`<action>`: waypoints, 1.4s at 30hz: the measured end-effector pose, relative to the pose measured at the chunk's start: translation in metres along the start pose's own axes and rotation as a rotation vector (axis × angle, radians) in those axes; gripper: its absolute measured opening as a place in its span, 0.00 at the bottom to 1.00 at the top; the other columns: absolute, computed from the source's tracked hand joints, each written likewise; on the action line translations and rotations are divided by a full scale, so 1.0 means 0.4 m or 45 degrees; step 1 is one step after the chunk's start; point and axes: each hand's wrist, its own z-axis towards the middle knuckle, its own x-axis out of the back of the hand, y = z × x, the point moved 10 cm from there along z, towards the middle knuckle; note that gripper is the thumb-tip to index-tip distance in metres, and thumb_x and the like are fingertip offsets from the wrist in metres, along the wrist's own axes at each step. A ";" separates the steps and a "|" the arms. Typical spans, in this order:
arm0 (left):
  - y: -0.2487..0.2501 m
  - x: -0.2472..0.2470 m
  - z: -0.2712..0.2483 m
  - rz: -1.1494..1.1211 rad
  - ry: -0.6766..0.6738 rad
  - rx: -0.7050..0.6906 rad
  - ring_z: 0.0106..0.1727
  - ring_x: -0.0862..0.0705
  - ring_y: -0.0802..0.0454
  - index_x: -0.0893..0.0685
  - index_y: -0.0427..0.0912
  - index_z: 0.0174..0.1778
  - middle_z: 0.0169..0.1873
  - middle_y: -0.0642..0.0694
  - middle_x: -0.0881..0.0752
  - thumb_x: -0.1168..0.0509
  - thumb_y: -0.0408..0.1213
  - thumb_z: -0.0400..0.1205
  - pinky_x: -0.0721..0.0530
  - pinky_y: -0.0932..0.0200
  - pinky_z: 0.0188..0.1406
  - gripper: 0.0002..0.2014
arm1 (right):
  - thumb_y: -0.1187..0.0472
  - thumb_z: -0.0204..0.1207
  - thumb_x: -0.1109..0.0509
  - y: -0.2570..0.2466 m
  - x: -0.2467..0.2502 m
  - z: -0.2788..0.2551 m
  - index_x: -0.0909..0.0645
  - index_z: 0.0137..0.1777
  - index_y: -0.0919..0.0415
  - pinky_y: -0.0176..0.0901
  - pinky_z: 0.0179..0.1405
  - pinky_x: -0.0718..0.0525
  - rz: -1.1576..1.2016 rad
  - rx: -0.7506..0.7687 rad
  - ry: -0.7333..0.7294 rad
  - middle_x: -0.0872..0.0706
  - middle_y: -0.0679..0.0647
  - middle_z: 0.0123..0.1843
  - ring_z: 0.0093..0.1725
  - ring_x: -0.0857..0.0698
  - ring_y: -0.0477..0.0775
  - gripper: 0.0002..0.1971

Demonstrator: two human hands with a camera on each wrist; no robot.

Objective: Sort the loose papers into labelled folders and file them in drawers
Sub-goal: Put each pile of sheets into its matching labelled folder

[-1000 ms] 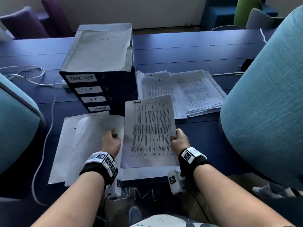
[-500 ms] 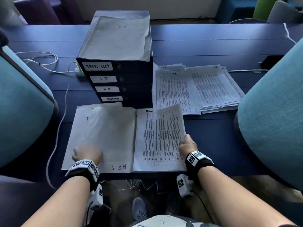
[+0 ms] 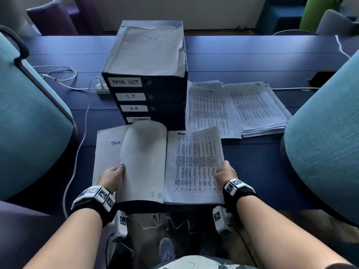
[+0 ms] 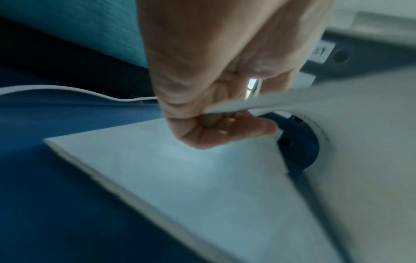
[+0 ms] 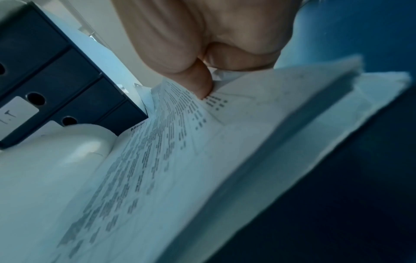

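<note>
At the far left a teal chair [image 3: 33,121] stands against the dark blue desk [image 3: 242,61], and a white cable [image 3: 77,152] runs from a power strip [image 3: 102,88] down over the desk's near edge. A folder marked "TASK" [image 3: 108,152] lies flat on the desk just in front of the person. The left hand [image 3: 111,176] pinches the left edge of the folder cover [image 3: 143,158] above it, thumb on top and fingers [image 4: 227,128] curled beneath; the cover is lifted and bowed in an arch, with upside-down lettering at its near right corner. Behind the folders stands a dark drawer unit [image 3: 167,94] with 4 labelled fronts, top to bottom "TASK LIST", "I.T", "H.R." and "ADMIN"; the raised cover partly hides the lowest label. A pale folder marked "H.R" [image 3: 147,53] lies on top of the unit. Just right of the arched cover lies a printed sheet [image 3: 194,164] with dense columns of text and a handwritten word at its top left, resting on the open folder's other half. The right hand [image 3: 226,172] pinches the sheet's right edge, thumb [image 5: 202,83] pressed on the printed face. Behind it, beside the drawer unit, a stack of loose papers [image 3: 237,107] is spread on the desk. A second teal chair [image 3: 326,133] fills the far right.
</note>
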 end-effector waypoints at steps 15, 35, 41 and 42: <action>0.231 -0.322 -0.217 -0.174 -0.717 -0.167 0.63 0.19 0.47 0.14 0.41 0.63 0.59 0.49 0.14 0.48 0.57 0.87 0.22 0.51 0.59 0.26 | 0.44 0.86 0.46 -0.019 0.040 -0.018 0.25 0.71 0.64 0.45 0.67 0.27 0.399 0.115 -0.098 0.20 0.61 0.71 0.68 0.22 0.59 0.26; 0.131 -0.277 -0.080 -0.076 -0.146 -0.233 0.50 0.16 0.37 0.27 0.35 0.64 0.51 0.35 0.15 0.33 0.27 0.73 0.17 0.47 0.59 0.22 | 0.66 0.75 0.35 -0.024 -0.026 -0.040 0.30 0.77 0.51 0.40 0.68 0.29 0.137 0.280 -0.059 0.27 0.58 0.67 0.68 0.26 0.60 0.29; 0.060 -0.087 -0.036 -0.289 0.023 -0.070 0.49 0.16 0.40 0.22 0.39 0.53 0.48 0.37 0.14 0.39 0.17 0.76 0.18 0.50 0.52 0.16 | 0.66 0.77 0.32 -0.166 -0.117 -0.089 0.45 0.80 0.46 0.41 0.50 0.18 0.497 0.378 -0.320 0.17 0.50 0.45 0.44 0.17 0.48 0.36; 0.042 -0.058 -0.033 -0.297 0.063 -0.049 0.50 0.15 0.39 0.21 0.42 0.51 0.49 0.37 0.12 0.40 0.18 0.74 0.16 0.48 0.53 0.17 | 0.67 0.78 0.33 -0.193 -0.129 -0.097 0.44 0.77 0.44 0.41 0.48 0.18 0.486 0.400 -0.291 0.19 0.48 0.42 0.41 0.18 0.46 0.34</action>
